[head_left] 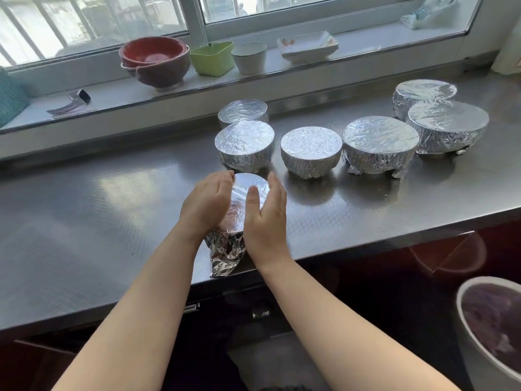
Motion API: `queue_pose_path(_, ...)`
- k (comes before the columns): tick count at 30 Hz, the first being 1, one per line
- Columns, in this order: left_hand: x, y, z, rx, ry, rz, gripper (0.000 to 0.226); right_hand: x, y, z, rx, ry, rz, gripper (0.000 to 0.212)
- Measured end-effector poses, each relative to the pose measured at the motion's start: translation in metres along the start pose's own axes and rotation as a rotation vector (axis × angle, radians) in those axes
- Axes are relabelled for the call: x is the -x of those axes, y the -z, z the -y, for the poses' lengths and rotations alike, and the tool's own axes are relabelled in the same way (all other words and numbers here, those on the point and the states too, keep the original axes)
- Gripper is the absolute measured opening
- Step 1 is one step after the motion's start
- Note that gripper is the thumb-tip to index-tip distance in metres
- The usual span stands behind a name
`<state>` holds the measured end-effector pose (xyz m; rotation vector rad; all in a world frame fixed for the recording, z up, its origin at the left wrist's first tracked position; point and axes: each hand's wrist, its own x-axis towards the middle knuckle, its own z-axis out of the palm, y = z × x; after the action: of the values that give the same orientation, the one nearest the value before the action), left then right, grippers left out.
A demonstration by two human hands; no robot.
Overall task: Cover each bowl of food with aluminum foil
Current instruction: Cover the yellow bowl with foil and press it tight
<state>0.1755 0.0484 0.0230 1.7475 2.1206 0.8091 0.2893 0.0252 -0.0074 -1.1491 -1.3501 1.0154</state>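
Running along under the window, the steel counter (112,207) carries six wrapped bowls (380,142) in a loose row toward its back, and the bowl in hand (249,190) sits just in front of them, near the counter's front edge. The left hand (207,203) and right hand (266,218) cup its sides, fingers curved around the foil (225,252), pressing it in. A crumpled tail of foil hangs loose toward the front edge; to my eye it wants tucking under the base while the top stays taut. The nearest wrapped bowl stands close behind, leaving little room. Behind the counter, the sill holds red bowls (155,60), a green tub (211,57) and a white cup (249,59).
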Motion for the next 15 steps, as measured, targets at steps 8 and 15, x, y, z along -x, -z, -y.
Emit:
queue_pose_path(8, 0.003, 0.001, -0.005, 0.034, 0.028, -0.012, 0.041, 0.0, 0.01, -0.001, -0.256, -0.16, 0.089, 0.094)
queue_pose_path(15, 0.006, 0.0, -0.01, 0.003, 0.053, -0.001, 0.052, -0.008, 0.028, -0.005, -0.368, -0.343, 0.18, 0.105)
